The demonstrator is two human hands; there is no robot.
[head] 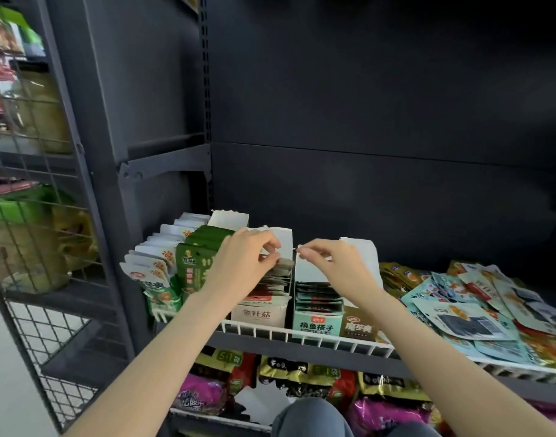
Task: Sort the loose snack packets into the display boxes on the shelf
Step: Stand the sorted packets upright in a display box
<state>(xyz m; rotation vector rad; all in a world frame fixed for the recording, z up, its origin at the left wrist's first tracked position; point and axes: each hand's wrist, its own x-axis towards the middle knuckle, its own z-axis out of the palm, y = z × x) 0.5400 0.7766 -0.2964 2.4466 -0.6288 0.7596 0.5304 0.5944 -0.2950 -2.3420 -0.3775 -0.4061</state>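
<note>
Dark metal shelf unit (365,121) fills the view, back panel bare above the working shelf. White wire rail (302,334) runs along that shelf's front edge; everything below is placed relative to it.

Right end behind the rail: big loose pile of snack packets (478,313), mostly pale blue, some orange and olive, lying flat and overlapping, a few hanging over the rail.

Left end behind the rail: white packets (157,263) standing in a row, green packets (196,263) standing just right of them.

Middle, directly behind the rail: three display boxes side by side. Beige box (259,312) on the left, holding upright dark packets. Mint-green box (316,323) touching it on the right, stacked with dark packets, white back flap up. Small brown box (358,326) next to that, partly hidden by the right forearm.

Below the rail: lower shelf with olive and magenta bags (302,373). Far left of it: wire-mesh rack (34,216) with blurred goods.

Left hand (239,266) is over the beige box, fingers curled, thumb and fingertips pinching the top of a grey packet (284,264) at the back of that box's row.

Right hand (333,263) is over the mint-green box, thumb and forefinger pinched together at the top edge of its white flap (311,266); other fingers curled. Can't tell if it holds anything besides the flap.
</note>
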